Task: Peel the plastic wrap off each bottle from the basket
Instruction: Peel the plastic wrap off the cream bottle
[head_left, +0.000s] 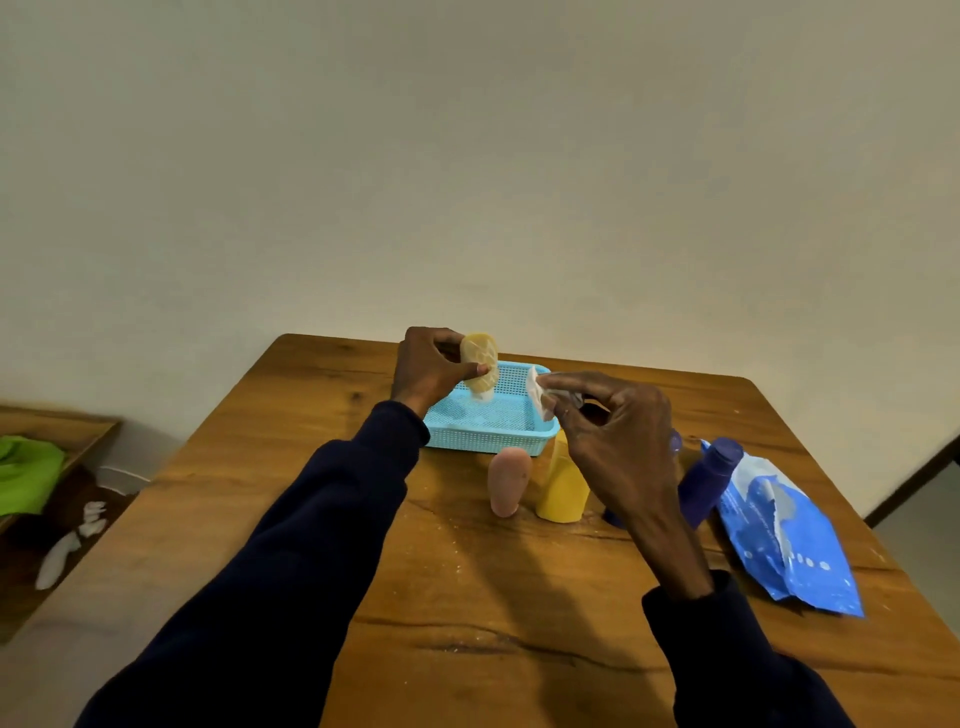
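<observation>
One pale yellow bottle (479, 364), light and stiff (probably slick once bare), gripped round its body by the left hand (426, 366) above the basket (483, 439) at the table's (467, 597) far edge; thin, limp wrap (537, 397) pinched in the right hand (618, 431).

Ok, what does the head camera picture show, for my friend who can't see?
Over a blue basket, the left hand holds a pale bottle while the right hand pinches white wrap. A pink bottle and a yellow bottle stand nearby.

head cam, single view | above table's (467, 597) near edge | faces forward-down toward far edge and wall (467, 156) | close, arm's reach
</observation>
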